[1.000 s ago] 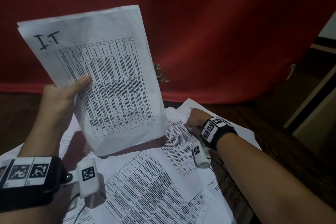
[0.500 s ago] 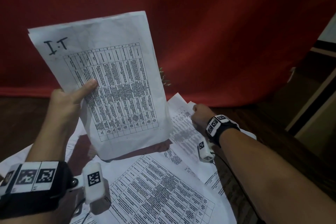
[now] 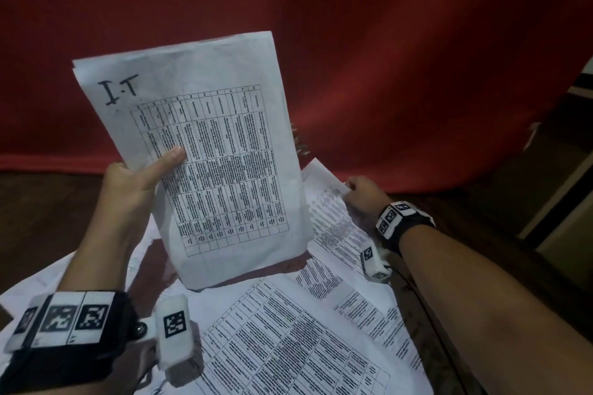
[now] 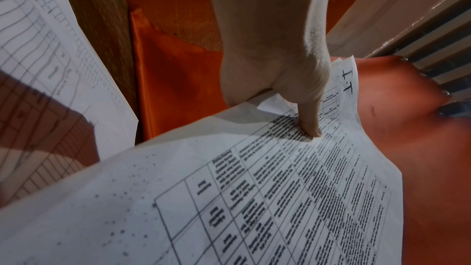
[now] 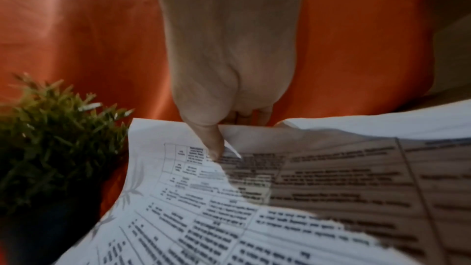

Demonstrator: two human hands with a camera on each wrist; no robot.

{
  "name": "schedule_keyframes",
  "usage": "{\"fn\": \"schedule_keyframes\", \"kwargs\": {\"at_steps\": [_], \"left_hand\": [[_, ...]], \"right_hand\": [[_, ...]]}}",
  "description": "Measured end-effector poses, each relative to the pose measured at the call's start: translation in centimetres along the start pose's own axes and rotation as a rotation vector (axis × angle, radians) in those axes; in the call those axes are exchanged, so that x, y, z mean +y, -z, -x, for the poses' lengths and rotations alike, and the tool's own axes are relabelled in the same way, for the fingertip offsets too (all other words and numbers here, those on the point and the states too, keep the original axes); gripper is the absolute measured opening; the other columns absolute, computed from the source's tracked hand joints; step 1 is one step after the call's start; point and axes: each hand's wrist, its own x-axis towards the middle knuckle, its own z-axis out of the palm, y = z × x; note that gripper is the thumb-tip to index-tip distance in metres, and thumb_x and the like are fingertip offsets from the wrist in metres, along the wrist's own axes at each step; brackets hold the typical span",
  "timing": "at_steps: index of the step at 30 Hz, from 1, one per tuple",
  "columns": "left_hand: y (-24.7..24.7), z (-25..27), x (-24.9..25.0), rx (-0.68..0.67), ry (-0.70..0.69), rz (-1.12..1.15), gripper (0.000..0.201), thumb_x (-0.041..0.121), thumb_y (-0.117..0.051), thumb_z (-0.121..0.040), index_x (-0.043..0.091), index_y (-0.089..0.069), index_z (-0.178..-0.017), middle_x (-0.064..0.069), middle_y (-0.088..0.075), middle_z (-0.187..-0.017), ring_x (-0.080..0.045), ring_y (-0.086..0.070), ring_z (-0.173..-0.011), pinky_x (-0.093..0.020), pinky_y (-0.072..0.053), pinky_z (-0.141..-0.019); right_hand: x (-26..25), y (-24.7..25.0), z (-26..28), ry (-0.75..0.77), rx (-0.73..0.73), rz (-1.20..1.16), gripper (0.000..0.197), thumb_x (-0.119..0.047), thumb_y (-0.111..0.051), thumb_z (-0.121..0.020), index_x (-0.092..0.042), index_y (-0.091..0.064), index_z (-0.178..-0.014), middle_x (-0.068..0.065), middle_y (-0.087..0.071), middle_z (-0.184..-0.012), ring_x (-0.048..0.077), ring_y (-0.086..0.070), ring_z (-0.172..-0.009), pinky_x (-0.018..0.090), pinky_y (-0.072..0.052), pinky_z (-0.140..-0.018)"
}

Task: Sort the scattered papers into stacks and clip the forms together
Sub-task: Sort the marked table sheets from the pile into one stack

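Observation:
My left hand [image 3: 141,176] holds a thin stack of printed table sheets [image 3: 205,151] upright above the table, thumb pressed on the front; the top sheet is marked "I.T". The left wrist view shows that thumb [image 4: 311,120] on the same stack [image 4: 254,198]. Further right, my right hand [image 3: 362,192] pinches the far edge of another printed sheet [image 3: 333,221] and lifts it off the pile. In the right wrist view the thumb [image 5: 211,142] lies on top of this sheet [image 5: 254,209], fingers curled under it. More printed forms [image 3: 288,340] lie scattered flat below.
A red cloth [image 3: 353,58] hangs behind the dark wooden table [image 3: 38,212]. A small green plant in a dark pot [image 5: 51,148] stands just left of the lifted sheet, mostly hidden behind the held stack in the head view. A pale cabinet edge [image 3: 561,202] stands at right.
My right hand has closed on the far sheet's edge and raised it away from the table. The left hand's stack has shifted right and lower in the head view.

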Motion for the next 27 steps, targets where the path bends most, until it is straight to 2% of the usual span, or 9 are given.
{"fn": "schedule_keyframes", "kwargs": {"at_steps": [2,5,9,12,17,19,22,25,27], "left_hand": [[0.2,0.0,0.1,0.013,-0.001,0.017,0.036,0.039,-0.085,-0.072,0.019,-0.081,-0.103,-0.001,-0.080,-0.113,-0.023,-0.077,-0.107,-0.049,-0.053,-0.105],[0.5,0.0,0.2,0.027,-0.005,0.025,0.027,0.035,-0.084,-0.075,0.023,-0.083,-0.099,0.001,-0.081,-0.113,-0.022,-0.077,-0.107,-0.047,-0.053,-0.105],[0.8,-0.1,0.3,0.040,-0.027,0.015,0.022,0.033,-0.083,-0.078,0.028,-0.084,-0.100,0.001,-0.080,-0.115,-0.023,-0.076,-0.110,-0.047,-0.053,-0.105],[0.8,-0.1,0.0,0.056,-0.041,-0.019,0.034,0.046,-0.088,-0.070,0.028,-0.084,-0.099,0.002,-0.080,-0.112,-0.025,-0.075,-0.110,-0.048,-0.054,-0.104],[0.8,-0.2,-0.1,0.054,-0.015,-0.072,0.058,0.062,-0.091,-0.059,0.018,-0.081,-0.095,0.002,-0.081,-0.104,-0.027,-0.075,-0.105,-0.050,-0.054,-0.101],[0.4,0.0,0.1,0.057,-0.009,-0.082,0.053,0.058,-0.088,-0.062,0.015,-0.077,-0.091,0.007,-0.081,-0.094,-0.022,-0.074,-0.098,-0.047,-0.055,-0.098],[-0.1,0.1,0.1,0.079,-0.008,-0.073,0.037,0.044,-0.086,-0.073,0.015,-0.077,-0.094,0.005,-0.080,-0.096,-0.020,-0.075,-0.098,-0.046,-0.055,-0.099],[-0.9,0.2,0.3,0.097,-0.016,-0.095,0.021,0.025,-0.082,-0.087,0.014,-0.077,-0.105,0.001,-0.078,-0.108,-0.020,-0.075,-0.098,-0.041,-0.055,-0.099],[-1.5,0.5,0.5,0.098,-0.040,-0.106,0.028,0.018,-0.080,-0.090,0.009,-0.075,-0.116,-0.001,-0.076,-0.110,-0.018,-0.074,-0.094,-0.037,-0.056,-0.096]], "right_hand": [[-0.9,1.8,0.2,0.027,0.124,-0.070,0.018,-0.010,-0.063,-0.090,-0.016,-0.056,-0.074,-0.001,-0.061,-0.069,0.021,-0.056,-0.068,0.031,-0.041,-0.056],[-1.9,5.3,0.5,0.097,0.333,-0.194,0.004,-0.013,-0.061,-0.087,-0.016,-0.063,-0.088,-0.003,-0.067,-0.075,0.016,-0.058,-0.066,0.031,-0.048,-0.061],[-2.9,11.5,1.1,0.198,0.435,-0.172,0.016,-0.014,-0.066,-0.091,-0.010,-0.073,-0.105,0.008,-0.070,-0.099,0.025,-0.064,-0.089,0.029,-0.045,-0.074],[-3.5,16.2,1.7,0.271,0.464,-0.128,0.013,-0.014,-0.066,-0.095,-0.004,-0.073,-0.101,0.010,-0.062,-0.099,0.019,-0.056,-0.089,0.020,-0.035,-0.069],[-3.7,22.4,4.2,0.260,0.553,-0.282,0.012,-0.030,-0.063,-0.089,-0.019,-0.067,-0.085,0.000,-0.065,-0.083,0.013,-0.056,-0.074,0.030,-0.045,-0.065],[-3.6,24.2,5.3,0.252,0.571,-0.351,0.021,-0.035,-0.065,-0.090,-0.015,-0.069,-0.095,0.005,-0.073,-0.092,0.013,-0.062,-0.078,0.036,-0.053,-0.067],[-3.8,26.1,7.3,0.283,0.583,-0.419,0.024,-0.029,-0.068,-0.097,-0.009,-0.069,-0.111,0.011,-0.076,-0.113,0.017,-0.071,-0.097,0.048,-0.060,-0.087],[-4.4,27.3,9.6,0.322,0.532,-0.504,0.023,-0.019,-0.064,-0.101,-0.009,-0.068,-0.121,-0.001,-0.076,-0.118,0.010,-0.073,-0.108,0.037,-0.060,-0.094],[-4.9,28.1,10.9,0.372,0.532,-0.522,0.027,-0.015,-0.063,-0.101,-0.004,-0.066,-0.125,0.001,-0.075,-0.122,0.010,-0.072,-0.112,0.035,-0.058,-0.100]]}}
